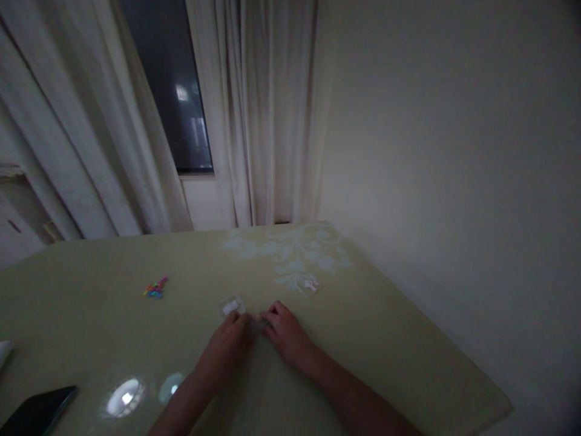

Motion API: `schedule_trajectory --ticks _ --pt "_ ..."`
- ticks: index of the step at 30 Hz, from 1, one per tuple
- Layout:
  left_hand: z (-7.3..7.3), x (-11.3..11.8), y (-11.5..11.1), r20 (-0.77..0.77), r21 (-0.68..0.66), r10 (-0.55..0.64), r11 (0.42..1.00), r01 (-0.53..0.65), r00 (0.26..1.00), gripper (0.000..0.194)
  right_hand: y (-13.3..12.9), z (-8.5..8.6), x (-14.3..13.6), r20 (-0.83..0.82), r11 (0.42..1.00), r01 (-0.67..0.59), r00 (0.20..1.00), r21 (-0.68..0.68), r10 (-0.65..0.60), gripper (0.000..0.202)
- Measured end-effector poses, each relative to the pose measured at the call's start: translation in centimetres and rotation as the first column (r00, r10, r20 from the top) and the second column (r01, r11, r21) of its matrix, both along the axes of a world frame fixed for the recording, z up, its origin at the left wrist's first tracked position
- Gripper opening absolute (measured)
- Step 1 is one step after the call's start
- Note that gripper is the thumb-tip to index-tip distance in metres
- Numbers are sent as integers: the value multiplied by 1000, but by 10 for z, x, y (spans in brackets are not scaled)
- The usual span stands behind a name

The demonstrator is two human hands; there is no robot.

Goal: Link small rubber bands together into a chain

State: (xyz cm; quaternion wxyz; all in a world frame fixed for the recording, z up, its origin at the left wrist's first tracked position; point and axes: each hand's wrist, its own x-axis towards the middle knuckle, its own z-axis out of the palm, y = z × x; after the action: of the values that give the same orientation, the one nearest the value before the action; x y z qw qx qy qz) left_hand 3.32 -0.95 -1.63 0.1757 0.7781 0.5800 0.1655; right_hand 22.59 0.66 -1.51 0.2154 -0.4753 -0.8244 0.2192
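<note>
Both my hands meet near the middle of the table, fingers bent in pinches. Between my left hand (pixel 233 339) and my right hand (pixel 287 335) is a small clear plastic bag (pixel 258 325), gripped at its two sides. What the bag contains is too dim and small to make out. Just beyond my left fingers lies another small clear packet (pixel 232 305) with something white in it. Farther off to the right, a third small packet (pixel 311 284) with a whitish item rests on the table's printed pattern.
A little heap of bright coloured pieces (pixel 155 287) lies left of my hands on the pale green table (pixel 363 345). At the near left are a dark flat device (pixel 39 412) and a white object (pixel 5 350). A wall (pixel 431 181) borders the right edge; curtains (pixel 267 121) hang behind.
</note>
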Motion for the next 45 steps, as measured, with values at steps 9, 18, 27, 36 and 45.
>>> schedule_trajectory --ticks 9,18,27,36,45 --pt "-12 20 14 225 119 40 991 -68 974 23 8 -7 -12 -4 994 103 995 39 -103 18" --pt "-16 15 12 357 188 30 977 -103 934 30 10 -10 -6 -183 991 120 977 65 -107 15" --pt "-10 -10 15 509 -44 -4 999 31 861 36 13 5 17 -295 995 95 951 -11 -94 14" --pt "-14 12 10 405 99 -57 995 18 912 33 8 2 9 -121 1000 19 992 -15 -21 20" --pt "-10 20 14 489 113 20 990 -86 872 30 18 -7 7 -251 994 66 967 87 -42 18"
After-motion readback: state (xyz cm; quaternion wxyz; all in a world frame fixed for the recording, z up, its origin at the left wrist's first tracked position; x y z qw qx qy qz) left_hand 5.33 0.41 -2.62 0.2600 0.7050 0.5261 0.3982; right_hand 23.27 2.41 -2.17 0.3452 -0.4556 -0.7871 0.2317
